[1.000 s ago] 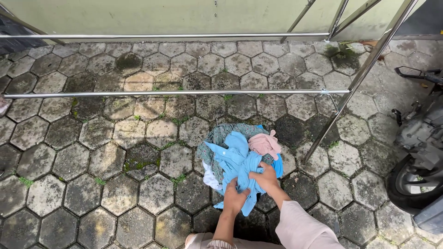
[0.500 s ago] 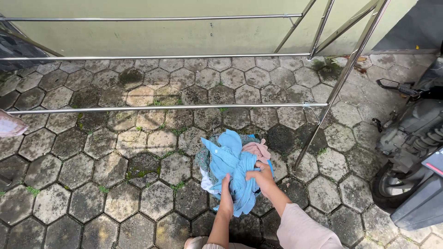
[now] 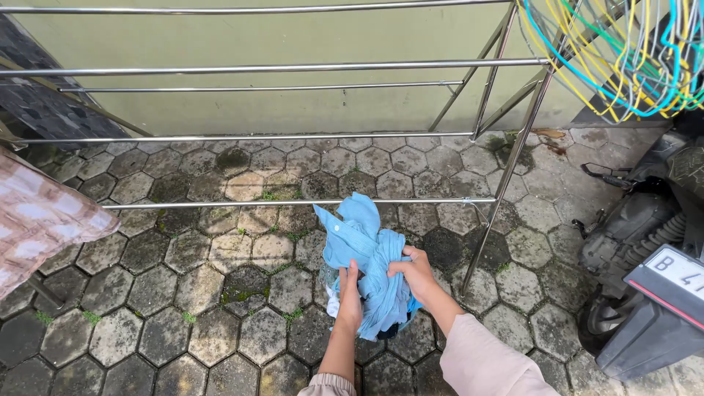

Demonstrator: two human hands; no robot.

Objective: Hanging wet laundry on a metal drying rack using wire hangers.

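I see my two bare hands, left hand and right hand, below loose pale pink fabric sleeves, cuffs gathered.

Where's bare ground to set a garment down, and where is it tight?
Bare paving lies left of the light blue shirt, between the lowest rack bar and the pink checked cloth. Both hands, left hand and right hand, grip the shirt. Crowded to the right: rack leg, motorbike.

Mossy hexagonal paving carries the steel drying rack and motorbike.
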